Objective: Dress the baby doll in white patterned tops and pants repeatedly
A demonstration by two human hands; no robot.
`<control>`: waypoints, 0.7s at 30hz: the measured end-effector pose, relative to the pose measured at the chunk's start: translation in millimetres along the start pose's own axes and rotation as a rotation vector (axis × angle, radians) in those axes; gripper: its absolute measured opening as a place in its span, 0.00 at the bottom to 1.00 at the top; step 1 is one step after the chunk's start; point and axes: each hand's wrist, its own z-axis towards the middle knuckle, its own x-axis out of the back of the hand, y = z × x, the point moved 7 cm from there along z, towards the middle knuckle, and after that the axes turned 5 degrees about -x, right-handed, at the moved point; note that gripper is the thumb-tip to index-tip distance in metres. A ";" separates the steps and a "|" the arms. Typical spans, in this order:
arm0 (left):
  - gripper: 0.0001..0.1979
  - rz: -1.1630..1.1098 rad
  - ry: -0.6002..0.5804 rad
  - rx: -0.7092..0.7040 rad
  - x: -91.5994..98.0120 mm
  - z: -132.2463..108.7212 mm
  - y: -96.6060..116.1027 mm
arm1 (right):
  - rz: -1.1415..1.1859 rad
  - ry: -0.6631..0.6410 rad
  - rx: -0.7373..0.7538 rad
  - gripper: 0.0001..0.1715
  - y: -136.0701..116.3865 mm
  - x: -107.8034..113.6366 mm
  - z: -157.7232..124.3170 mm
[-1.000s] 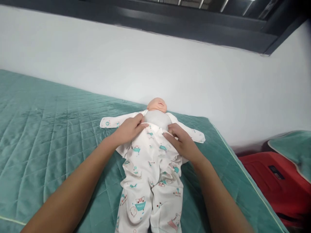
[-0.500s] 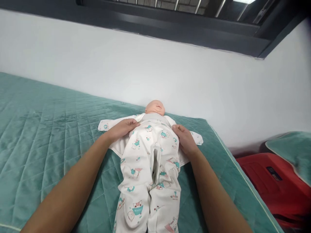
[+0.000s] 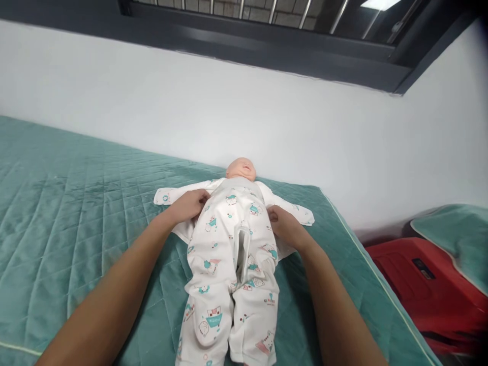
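A baby doll (image 3: 241, 169) lies on its back, head towards the wall. White printed baby pants (image 3: 217, 254) cover its legs and reach high over its torso, with an open slit at the crotch. A white baby shirt (image 3: 297, 212) lies beneath the pants, both sleeves spread outward. At the left side of the waist, my left hand (image 3: 190, 204) is closed with its fingertips on the pants' edge. My right hand (image 3: 285, 223) grips the opposite side, fingers curled and partly hidden against the cloth.
Green quilted bedding (image 3: 95, 244) spreads under the doll. A white wall (image 3: 190, 101) rises behind, below a dark window frame (image 3: 267, 48) with metal bars. Off the bed's right edge stands a red plastic object (image 3: 412, 284), partly covered by green cloth (image 3: 446, 229).
Both hands have shifted slightly, with fingers curled further in at the waist sides. My right hand is a little lower, and more of the shirt's right sleeve shows. The view has shifted slightly.
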 end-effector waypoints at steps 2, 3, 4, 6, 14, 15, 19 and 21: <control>0.08 0.029 -0.043 -0.014 -0.8 -0.2 4.1 | -0.016 0.014 0.003 0.10 -0.4 -1.2 1.0; 0.08 0.013 -0.087 -0.029 -2.3 -1.2 7.1 | -0.005 0.000 0.009 0.10 -1.1 -2.4 1.6; 0.09 -0.021 -0.136 -0.044 -4.1 -2.8 10.6 | 0.006 -0.017 0.021 0.11 -2.4 -3.4 2.0; 0.11 -0.118 -0.219 -0.064 -7.6 -7.2 17.8 | -0.003 -0.034 0.056 0.10 -6.1 -4.4 2.4; 0.14 -0.326 -0.095 0.131 -15.9 -15.1 21.7 | 0.163 0.004 0.111 0.17 -14.2 -10.7 1.2; 0.13 -0.348 -0.096 0.148 -18.2 -15.3 20.9 | 0.208 -0.006 0.109 0.18 -13.1 -12.3 1.4; 0.10 -0.365 -0.084 0.183 -21.3 -13.7 14.1 | 0.335 -0.001 0.086 0.19 -4.9 -15.0 4.9; 0.08 -0.314 -0.046 0.174 -19.1 -11.1 10.5 | 0.307 0.032 0.084 0.19 -2.1 -14.2 7.5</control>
